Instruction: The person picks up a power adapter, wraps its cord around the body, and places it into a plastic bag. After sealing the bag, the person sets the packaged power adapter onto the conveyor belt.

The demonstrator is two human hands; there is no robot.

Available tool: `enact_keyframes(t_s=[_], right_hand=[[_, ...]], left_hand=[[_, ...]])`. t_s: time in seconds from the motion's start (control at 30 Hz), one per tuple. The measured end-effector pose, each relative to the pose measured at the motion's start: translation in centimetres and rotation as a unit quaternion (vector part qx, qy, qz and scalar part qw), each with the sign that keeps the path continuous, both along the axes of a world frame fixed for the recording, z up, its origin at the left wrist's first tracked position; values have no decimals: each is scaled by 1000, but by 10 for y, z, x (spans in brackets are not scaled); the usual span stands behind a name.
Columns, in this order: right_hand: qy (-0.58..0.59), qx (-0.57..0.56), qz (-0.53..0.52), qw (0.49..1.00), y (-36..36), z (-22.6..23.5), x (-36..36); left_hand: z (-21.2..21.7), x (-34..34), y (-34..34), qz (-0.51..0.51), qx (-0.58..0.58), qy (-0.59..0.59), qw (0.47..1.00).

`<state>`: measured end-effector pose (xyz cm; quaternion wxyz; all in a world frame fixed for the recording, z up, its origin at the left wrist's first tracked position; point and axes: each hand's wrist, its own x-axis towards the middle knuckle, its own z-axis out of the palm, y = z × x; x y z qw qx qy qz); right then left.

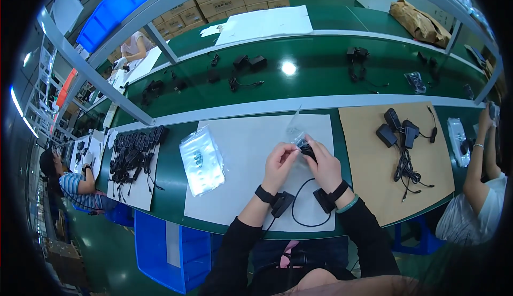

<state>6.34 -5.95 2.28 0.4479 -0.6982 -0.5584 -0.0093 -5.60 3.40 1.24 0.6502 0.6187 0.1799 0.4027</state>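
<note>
Over the white sheet (pixel 251 152) in front of me, both hands meet at a clear plastic bag (pixel 295 132). My left hand (pixel 279 163) is closed, pinching the lower edge of the bag with thumb and fingers. My right hand (pixel 324 163) is closed round a black cable bundle (pixel 306 149) at the bag's mouth; the fingers hide much of it, and I cannot tell how far inside it sits. To the left lies a stack of flat clear bags (pixel 202 161). Black boxes on wrist straps, joined to a thin cable, hang at both my wrists.
Several black power adapters (pixel 391 119) with cables lie on brown cardboard (pixel 368 162) at right. A pile of adapters (pixel 133 152) covers the left board. More adapters (pixel 250 62) rest beyond the white rail (pixel 240 109). A blue bin (pixel 155 248) stands below the table; co-workers sit on both sides.
</note>
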Motion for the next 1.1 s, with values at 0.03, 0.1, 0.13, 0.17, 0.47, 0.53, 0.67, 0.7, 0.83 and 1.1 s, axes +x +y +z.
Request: enact_keyframes(t_s=[0.03,0.1,0.13,0.17,0.47,0.53,0.67,0.7,0.83,1.1], right_hand=[[-2,-12,-2,1000,0,2,-1],[-4,-25,-3,1000,0,3,-2],[-21,-31,-5,999,0,3,-2],[-37,-37,-7,999,1,3,-3],[87,-12,33,996,5,-21,20],[191,-48,42,979,1,-18,20],[417,-114,55,900,-3,-10,19],[443,-111,52,888,-3,-10,20],[469,-96,62,876,-2,-6,18],[583,-68,103,803,-3,-1,23]], left_hand=[[-1,-1,-1,18,37,19,999],[-1,-3,-2,54,110,56,991],[0,-2,-3,54,110,57,991],[1,0,-4,67,74,30,995],[11,10,-11,92,468,122,870],[12,9,-9,111,476,135,862],[12,-1,6,120,515,151,835],[13,-3,10,106,519,163,832],[13,-5,14,121,525,179,823],[4,0,15,181,466,171,849]])
